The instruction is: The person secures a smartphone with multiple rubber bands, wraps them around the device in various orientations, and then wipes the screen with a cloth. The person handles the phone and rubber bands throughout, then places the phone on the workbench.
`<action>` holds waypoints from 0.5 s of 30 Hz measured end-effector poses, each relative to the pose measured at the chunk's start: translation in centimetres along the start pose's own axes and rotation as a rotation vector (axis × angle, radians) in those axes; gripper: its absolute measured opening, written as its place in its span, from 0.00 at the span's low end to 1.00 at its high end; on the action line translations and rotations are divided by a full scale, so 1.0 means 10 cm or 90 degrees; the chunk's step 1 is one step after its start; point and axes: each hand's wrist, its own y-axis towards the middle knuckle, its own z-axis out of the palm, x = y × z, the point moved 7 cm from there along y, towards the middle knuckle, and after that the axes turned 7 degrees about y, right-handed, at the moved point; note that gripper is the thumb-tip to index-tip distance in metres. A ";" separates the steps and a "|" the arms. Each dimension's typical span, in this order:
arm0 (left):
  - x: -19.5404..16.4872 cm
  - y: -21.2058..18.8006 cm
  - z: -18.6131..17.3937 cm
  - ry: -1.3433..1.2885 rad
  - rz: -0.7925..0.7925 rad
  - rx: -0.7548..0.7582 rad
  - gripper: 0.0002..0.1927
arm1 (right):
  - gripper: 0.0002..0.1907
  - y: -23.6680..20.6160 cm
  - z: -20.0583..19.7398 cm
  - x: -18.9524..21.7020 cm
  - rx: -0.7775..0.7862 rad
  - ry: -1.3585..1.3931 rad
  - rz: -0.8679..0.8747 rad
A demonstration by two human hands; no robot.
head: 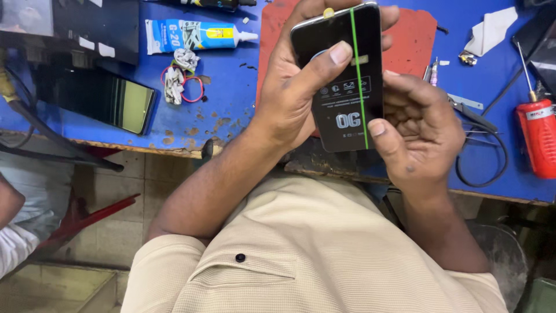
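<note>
**Both hands on the phone**

Fingers of my left hand (289, 98) wrap round the black phone (341, 75) from behind, thumb pressed flat on its glass beside the green stripe. My right hand (420, 130) curls in loosely, thumb tip touching the phone's lower right edge. The phone hangs above the red mat (414, 40) on the blue table (231, 87). Off left lies a glue tube (194, 35), and at far right a red torch (538, 139).
</note>
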 end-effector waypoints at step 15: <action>-0.04 -0.01 0.04 0.073 0.028 -0.009 0.12 | 0.30 0.06 0.07 -0.13 0.044 0.140 0.111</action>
